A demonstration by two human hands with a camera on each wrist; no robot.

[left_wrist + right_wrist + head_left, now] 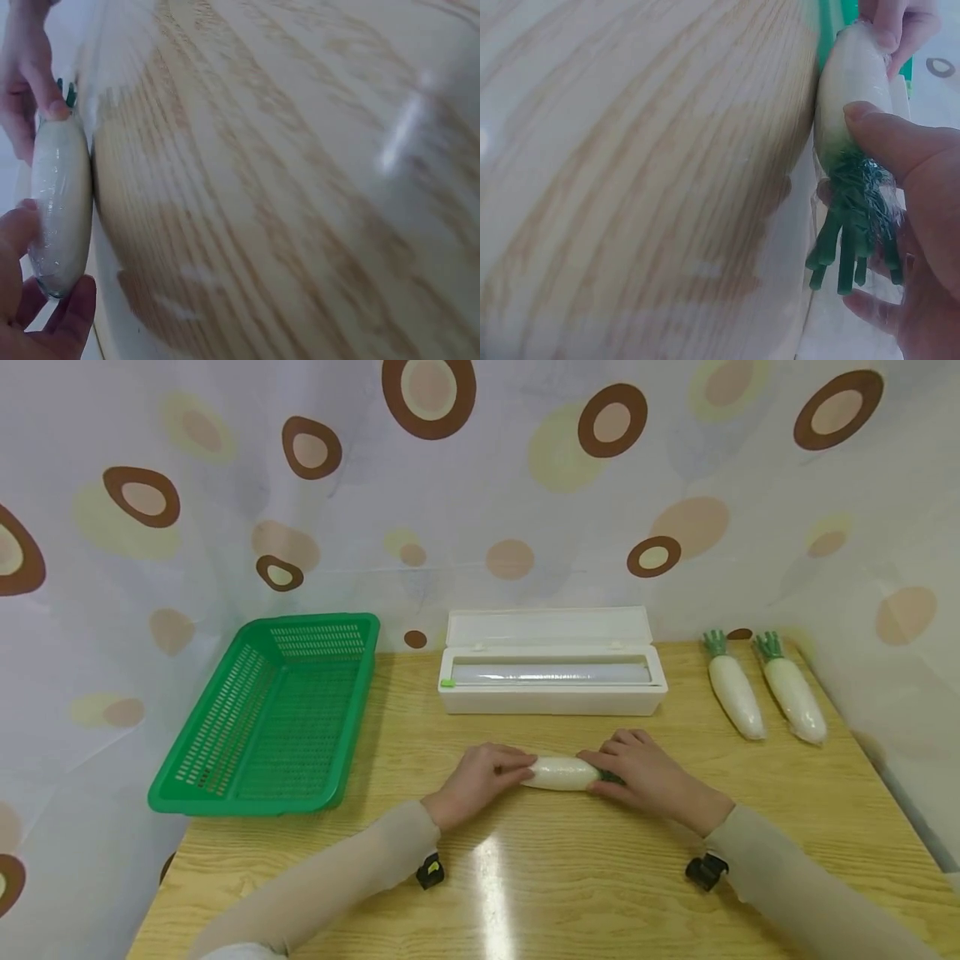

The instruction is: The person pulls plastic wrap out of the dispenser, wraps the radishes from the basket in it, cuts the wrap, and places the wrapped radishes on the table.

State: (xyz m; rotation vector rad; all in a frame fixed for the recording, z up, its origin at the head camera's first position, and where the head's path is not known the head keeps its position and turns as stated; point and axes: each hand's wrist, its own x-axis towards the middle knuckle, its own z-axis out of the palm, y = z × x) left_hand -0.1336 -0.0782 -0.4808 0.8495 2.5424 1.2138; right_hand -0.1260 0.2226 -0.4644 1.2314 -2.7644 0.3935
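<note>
A white radish [561,773] wrapped in clear film lies crosswise on the wooden table, between both hands. Its tapered end is pinched by my left hand [480,781], thumb on one side and fingertips on the other, as the left wrist view shows. My right hand [648,777] grips the leafy end. There the thumb rests on the white body, and the fingers curl behind the cut green stems [847,247]. Shiny film [885,195] covers the stems in the right wrist view. The radish's underside is hidden.
Beyond the hands stands a white film dispenser box [555,702] with its lid raised and a roll of film [551,673] inside. A green plastic basket [341,777] is on the left. Two film-covered radishes, one inner [737,697] and one outer [797,702], lie at the back right.
</note>
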